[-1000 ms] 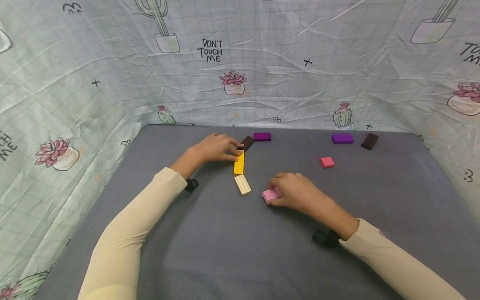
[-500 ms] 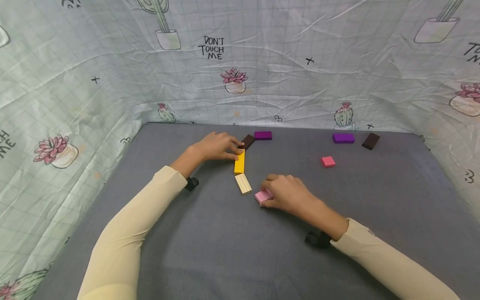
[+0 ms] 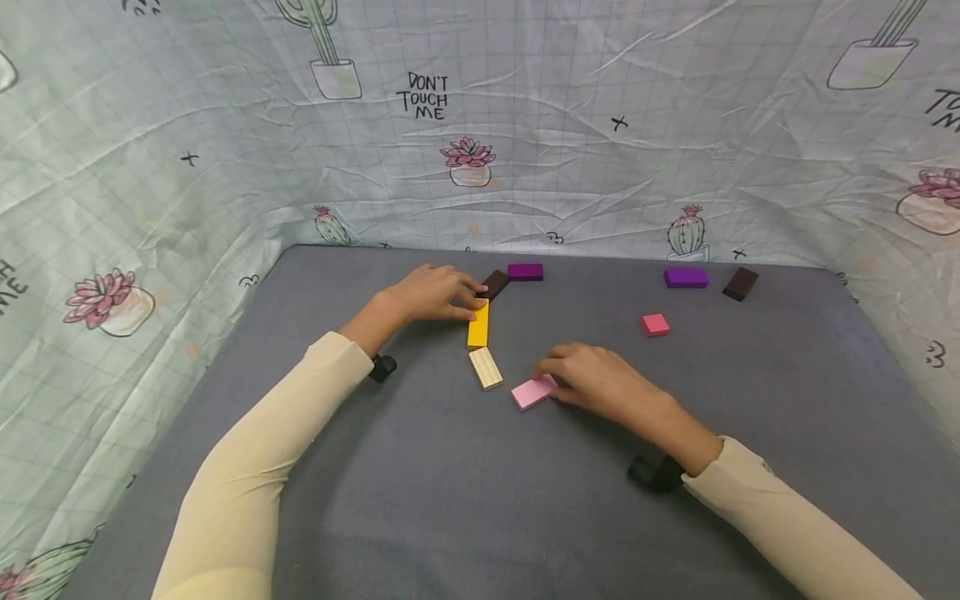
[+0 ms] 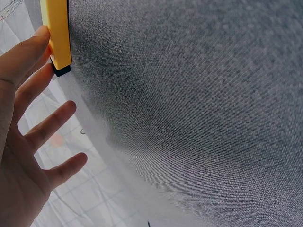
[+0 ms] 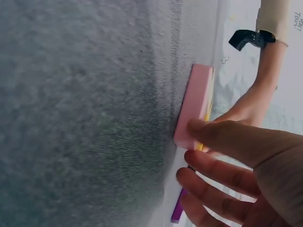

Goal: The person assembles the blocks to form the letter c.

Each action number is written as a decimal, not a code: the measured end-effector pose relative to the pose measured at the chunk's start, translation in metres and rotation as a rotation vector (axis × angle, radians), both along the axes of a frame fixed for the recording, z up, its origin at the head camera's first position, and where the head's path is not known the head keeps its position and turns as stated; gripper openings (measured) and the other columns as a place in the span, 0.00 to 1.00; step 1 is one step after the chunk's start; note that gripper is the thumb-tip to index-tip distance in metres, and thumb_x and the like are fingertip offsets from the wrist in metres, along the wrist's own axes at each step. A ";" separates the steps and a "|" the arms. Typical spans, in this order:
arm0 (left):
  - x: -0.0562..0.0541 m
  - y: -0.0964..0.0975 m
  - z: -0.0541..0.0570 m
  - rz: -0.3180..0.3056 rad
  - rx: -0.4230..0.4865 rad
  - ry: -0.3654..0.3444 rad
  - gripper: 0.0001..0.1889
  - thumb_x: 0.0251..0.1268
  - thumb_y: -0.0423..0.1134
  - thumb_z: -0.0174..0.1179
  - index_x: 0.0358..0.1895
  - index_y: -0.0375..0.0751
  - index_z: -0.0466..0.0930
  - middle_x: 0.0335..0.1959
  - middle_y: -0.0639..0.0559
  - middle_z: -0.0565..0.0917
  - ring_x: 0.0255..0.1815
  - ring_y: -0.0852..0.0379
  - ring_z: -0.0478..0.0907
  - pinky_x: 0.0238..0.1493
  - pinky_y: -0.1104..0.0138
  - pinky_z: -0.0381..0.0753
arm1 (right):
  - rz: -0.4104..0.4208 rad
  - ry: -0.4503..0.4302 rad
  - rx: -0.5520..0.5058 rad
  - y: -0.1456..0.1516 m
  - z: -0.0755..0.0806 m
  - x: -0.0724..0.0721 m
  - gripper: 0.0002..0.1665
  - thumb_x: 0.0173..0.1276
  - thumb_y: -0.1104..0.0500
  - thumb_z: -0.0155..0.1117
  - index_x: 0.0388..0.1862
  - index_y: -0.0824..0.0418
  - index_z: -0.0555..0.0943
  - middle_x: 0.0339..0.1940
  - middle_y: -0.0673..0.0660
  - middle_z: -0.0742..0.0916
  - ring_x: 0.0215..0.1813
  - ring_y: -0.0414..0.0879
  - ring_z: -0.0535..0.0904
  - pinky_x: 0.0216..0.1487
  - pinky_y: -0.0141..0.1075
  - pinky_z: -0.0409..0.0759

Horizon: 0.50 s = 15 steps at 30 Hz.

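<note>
Pink block (image 3: 531, 393) lies at four o'clock from the cream block (image 3: 486, 369); your right hand (image 3: 600, 379) seemingly pinches it for placing. Your left hand (image 3: 433, 293) touches the yellow block (image 3: 478, 332), fingers loose. Closing the gap calls for a ten-o'clock nudge.

I see a gray, fabric-covered surface (image 3: 450, 500) bearing a plum block (image 3: 526, 272), dark-brown block (image 3: 495, 283), yellow block (image 3: 478, 332) and pale wooden block (image 3: 486, 369) in a bent row, a pink block (image 3: 532, 393) near it; off to my right lie a coral block (image 3: 655, 326), violet block (image 3: 686, 278) and blackish-brown block (image 3: 741, 284).
</note>
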<state>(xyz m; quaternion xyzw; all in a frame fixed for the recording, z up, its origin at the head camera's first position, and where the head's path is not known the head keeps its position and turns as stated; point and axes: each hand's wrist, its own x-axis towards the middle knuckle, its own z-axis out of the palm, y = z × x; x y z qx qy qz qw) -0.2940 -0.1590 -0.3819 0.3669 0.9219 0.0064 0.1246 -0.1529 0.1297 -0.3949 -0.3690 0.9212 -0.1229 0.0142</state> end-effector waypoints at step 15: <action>-0.001 -0.001 -0.004 0.002 0.016 0.002 0.20 0.73 0.57 0.61 0.64 0.61 0.82 0.71 0.62 0.74 0.73 0.49 0.67 0.72 0.37 0.59 | 0.122 0.045 -0.063 0.006 -0.008 -0.002 0.16 0.61 0.56 0.79 0.48 0.52 0.89 0.44 0.49 0.87 0.47 0.44 0.83 0.47 0.43 0.83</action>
